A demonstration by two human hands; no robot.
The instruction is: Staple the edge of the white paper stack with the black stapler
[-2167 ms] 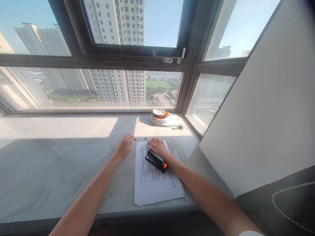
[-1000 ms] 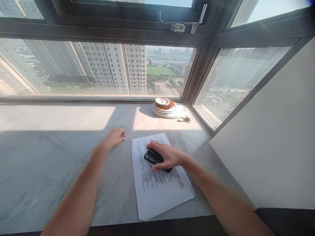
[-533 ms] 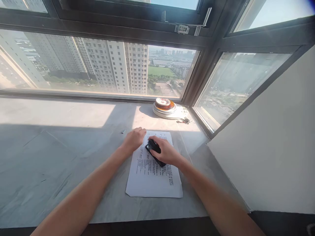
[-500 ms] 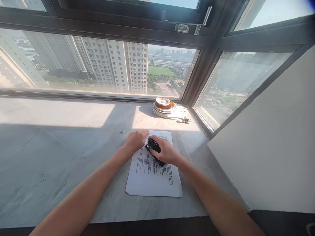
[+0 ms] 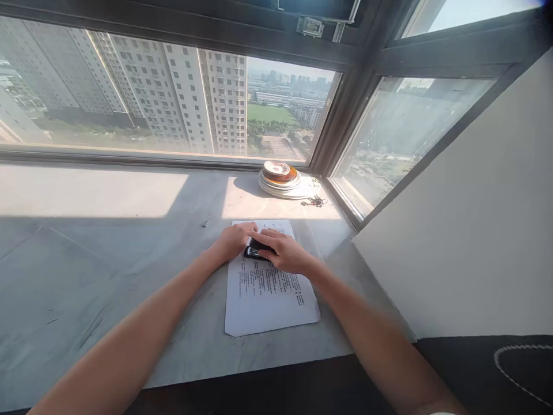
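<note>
Stapler [image 5: 256, 250], long axis now nearer crosswise, exposed end leftward, clasped in right hand [image 5: 287, 252]; left hand [image 5: 234, 240], grip unclear.

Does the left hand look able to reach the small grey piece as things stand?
Probably yes: the small grey piece lies to the left of the left hand, and nothing shows between them. The hand would likely have to come off the paper first.

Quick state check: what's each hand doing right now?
Left hand: at the paper's far left corner; whether it grips anything cannot be told.
Right hand: closed, holding the black stapler.
</note>
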